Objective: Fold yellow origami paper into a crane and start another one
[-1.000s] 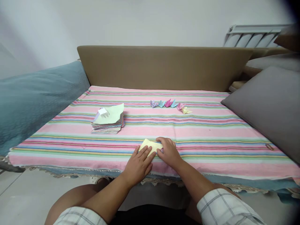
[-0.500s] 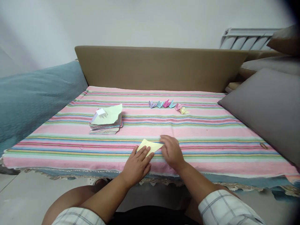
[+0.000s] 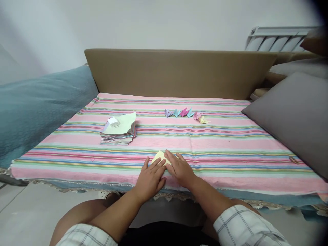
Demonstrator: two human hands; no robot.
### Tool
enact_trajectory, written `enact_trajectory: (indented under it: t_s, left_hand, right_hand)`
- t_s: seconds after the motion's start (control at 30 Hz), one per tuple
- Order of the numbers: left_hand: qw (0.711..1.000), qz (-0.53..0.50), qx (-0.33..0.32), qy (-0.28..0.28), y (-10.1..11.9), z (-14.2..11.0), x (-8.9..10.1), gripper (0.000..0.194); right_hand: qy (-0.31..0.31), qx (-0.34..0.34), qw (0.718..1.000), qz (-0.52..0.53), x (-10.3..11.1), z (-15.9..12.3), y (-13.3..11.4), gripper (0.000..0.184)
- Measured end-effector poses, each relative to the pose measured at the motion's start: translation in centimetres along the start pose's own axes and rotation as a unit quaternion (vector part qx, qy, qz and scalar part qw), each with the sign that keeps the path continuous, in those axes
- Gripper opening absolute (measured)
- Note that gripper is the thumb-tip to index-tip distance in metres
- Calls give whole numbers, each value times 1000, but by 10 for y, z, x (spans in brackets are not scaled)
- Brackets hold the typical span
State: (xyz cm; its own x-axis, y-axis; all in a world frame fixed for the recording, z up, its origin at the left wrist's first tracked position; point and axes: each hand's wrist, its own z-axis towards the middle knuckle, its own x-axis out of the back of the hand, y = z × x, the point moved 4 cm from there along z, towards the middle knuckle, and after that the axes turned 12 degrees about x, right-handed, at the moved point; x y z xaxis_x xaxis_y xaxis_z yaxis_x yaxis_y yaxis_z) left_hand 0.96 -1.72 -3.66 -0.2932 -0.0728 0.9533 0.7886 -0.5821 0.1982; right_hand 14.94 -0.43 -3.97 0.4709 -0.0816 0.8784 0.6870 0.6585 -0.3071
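A folded piece of pale yellow paper lies on the striped cloth close to the front edge. My left hand rests on its left part, palm down with the fingers spread. On its right part lies my right hand, fingers stretched out over the paper and covering most of that side. The two hands almost meet at the fingertips. Farther back is a row of several small folded paper cranes in purple, blue, pink and yellow.
To the left stands a stack of coloured paper sheets with a small white plug-like block on top. A grey cushion leans at the right, a blue-covered armrest at the left. The brown backrest closes off the rear.
My right hand lifted off the paper's right corner, drew back to the right, and now lies on the paper nearer my left hand. My left hand has stayed on the paper.
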Motion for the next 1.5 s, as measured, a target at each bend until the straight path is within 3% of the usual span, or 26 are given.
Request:
enact_trajectory:
  t_s: [0.3,0.67,0.8,0.87,0.93,1.0,1.13,1.33,1.5]
  left_hand:
    - [998,7,61,19,-7,-12,6,38]
    - [998,24,55,33,-31,-23,17,47]
    - [989,2,104,102,-41,-20,32,34]
    - [987,3,88,131,-33,-15,34,29]
    - [993,2,20,119,-16,-8,27,36]
    - [997,2,-36,68,1,-2,14,55]
    - [999,6,-24,45,8,5,-7,78]
    - [999,16,-21,46,-1,3,-12,72]
    - [998,60,-27,26,2,4,-10,64]
  right_hand:
    - [21,-41,998,34,-1,2,-2,54]
    - [19,-48,998,34,1,4,-2,54]
    - [19,-44,999,20,-1,3,-1,54]
    - [20,-43,999,17,-2,3,-1,55]
    - [23,-40,999,12,-3,2,-1,55]
    - [27,-37,999,-1,-3,2,-1,54]
    - [24,-29,999,-21,-4,1,-1,54]
    - [12,-6,998,-58,-2,-4,0,57]
    - [-22,-46,993,-102,3,-20,19,71]
